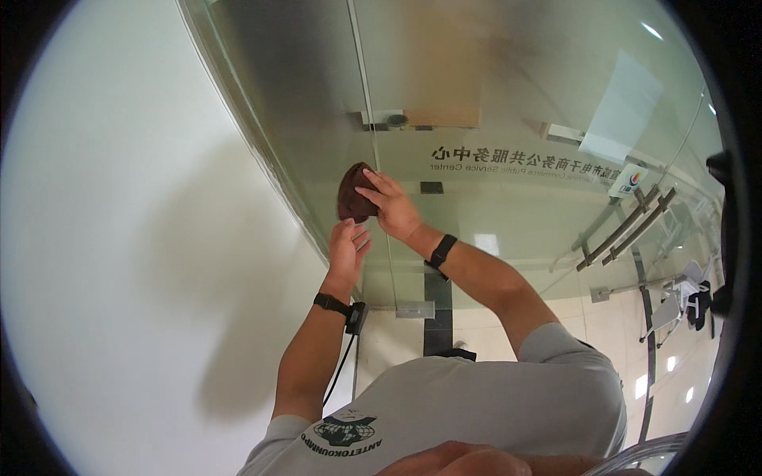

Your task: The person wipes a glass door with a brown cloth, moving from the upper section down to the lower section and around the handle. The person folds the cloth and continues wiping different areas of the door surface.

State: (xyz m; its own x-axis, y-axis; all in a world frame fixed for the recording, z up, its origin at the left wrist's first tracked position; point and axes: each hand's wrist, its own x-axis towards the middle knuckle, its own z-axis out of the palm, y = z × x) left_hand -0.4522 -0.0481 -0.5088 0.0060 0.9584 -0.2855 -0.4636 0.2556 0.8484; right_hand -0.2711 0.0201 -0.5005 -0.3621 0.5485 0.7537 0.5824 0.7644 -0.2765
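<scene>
A folded dark maroon cloth [352,199] lies against the glass panel [405,256], close to a vertical seam. My right hand [395,207] holds the cloth, its fingers spread over the right side. Just below, my left hand [346,247] reaches up to the cloth's lower edge. One fingertip meets that edge, while the other fingers are loosely bent and apart. Whether the left hand pinches the cloth is hard to see.
A white wall [131,208] runs along the left beside the glass edge. Metal door handles [625,229] and a white chair [673,303] are at right. A metal clamp [415,309] holds the glass bottom. A black cable [340,369] hangs from my left wrist device.
</scene>
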